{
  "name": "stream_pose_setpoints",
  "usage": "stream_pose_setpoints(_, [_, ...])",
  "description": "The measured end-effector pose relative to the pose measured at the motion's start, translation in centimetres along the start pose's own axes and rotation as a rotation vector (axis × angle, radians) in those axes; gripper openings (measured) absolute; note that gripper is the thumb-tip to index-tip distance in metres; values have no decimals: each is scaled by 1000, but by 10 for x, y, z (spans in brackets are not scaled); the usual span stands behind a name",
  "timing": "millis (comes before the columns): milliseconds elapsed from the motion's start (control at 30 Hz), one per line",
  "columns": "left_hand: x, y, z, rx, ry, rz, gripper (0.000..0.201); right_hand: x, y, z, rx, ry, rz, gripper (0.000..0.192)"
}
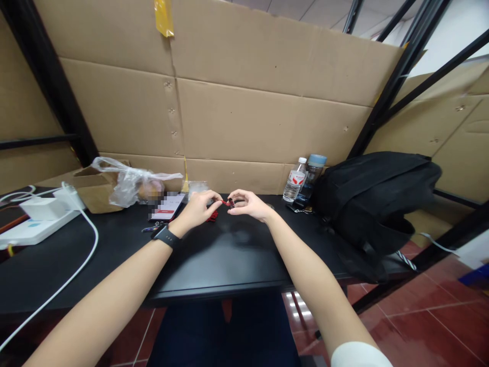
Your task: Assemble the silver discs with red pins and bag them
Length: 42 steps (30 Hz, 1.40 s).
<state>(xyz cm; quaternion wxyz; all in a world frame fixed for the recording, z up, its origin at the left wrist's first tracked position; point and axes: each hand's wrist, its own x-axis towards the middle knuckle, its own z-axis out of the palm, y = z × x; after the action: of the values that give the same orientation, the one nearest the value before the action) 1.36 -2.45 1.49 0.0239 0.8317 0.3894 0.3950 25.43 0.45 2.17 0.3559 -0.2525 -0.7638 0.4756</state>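
Both my hands meet over the far middle of the black table (214, 260). My left hand (199, 206), with a black watch on its wrist, pinches one end of a small red piece (227, 203). My right hand (248, 204) pinches the other end, where a small dark part shows. More red material (212, 216) lies on the table just under my left hand. What the red piece is exactly is too small to tell.
A black backpack (376, 204) fills the table's right end. Two bottles (303, 178) stand beside it against the cardboard wall. At left lie a white power strip (34, 224) with a cable, a cardboard box with a plastic bag (130, 186), and a phone (168, 206).
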Motion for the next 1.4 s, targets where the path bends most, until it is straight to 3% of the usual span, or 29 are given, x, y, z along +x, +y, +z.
stream_pose_setpoints(100, [-2, -19, -5, 151, 6, -87, 26, -2, 2, -23, -189, 85, 29, 56])
stream_pose_setpoints(267, [-8, -41, -8, 220, -112, -153, 28, -16, 12, -76, -784, 323, 138, 45])
stream_pose_setpoints(367, [-9, -47, -5, 240, -157, -168, 27, -29, 19, -102, -892, 337, 272, 41])
stream_pose_setpoints(533, [-10, -52, -1, 274, -207, -170, 25, -44, 33, -126, -858, 278, 446, 46])
stream_pose_setpoints(1000, [-11, -59, 4, 272, -252, -174, 33, -42, 65, -134, -788, 178, 408, 44])
stream_pose_setpoints(1133, [-10, -59, 5, 297, -268, -170, 35, -41, 67, -131, -789, 227, 456, 60])
stream_pose_setpoints(1400, [-11, -63, 7, 263, -253, -179, 32, -40, 58, -124, -870, 327, 399, 53])
